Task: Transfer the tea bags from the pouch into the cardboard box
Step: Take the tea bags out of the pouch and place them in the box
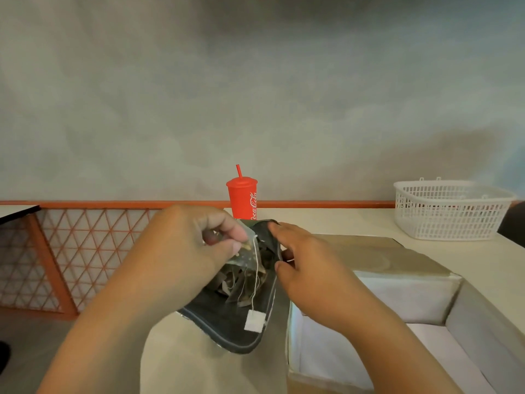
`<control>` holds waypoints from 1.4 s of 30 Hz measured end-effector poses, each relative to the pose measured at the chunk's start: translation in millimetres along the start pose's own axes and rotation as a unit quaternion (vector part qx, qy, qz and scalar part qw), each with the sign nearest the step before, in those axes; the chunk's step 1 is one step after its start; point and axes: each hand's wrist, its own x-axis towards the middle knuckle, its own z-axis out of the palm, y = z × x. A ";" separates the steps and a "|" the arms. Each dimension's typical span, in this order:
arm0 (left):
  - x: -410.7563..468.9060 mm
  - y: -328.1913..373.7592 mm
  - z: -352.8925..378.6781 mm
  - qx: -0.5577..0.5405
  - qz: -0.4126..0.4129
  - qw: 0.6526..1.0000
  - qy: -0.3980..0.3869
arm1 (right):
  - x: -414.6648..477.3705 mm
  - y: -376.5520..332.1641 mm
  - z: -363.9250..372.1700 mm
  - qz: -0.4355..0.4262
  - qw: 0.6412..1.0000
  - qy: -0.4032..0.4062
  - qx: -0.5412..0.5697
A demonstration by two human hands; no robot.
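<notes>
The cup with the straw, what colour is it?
The cup is red all over, with white writing on its side. Head view shows it best.

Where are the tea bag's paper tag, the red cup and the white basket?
paper tag (254, 321), head view, middle of the white square.
red cup (241, 203), head view, side wall below the lid.
white basket (443, 223), head view, front lattice wall.

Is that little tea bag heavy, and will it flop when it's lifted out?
Probably very light: the left hand holds the tea bag with just a fingertip pinch. Likely floppy too, since its string hangs limp with the paper tag dangling over the pouch.
</notes>
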 end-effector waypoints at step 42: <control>5.6 -29.7 28.4 0.323 -0.130 0.883 -0.313 | -33.9 50.3 -87.9 0.239 0.969 0.035 -0.052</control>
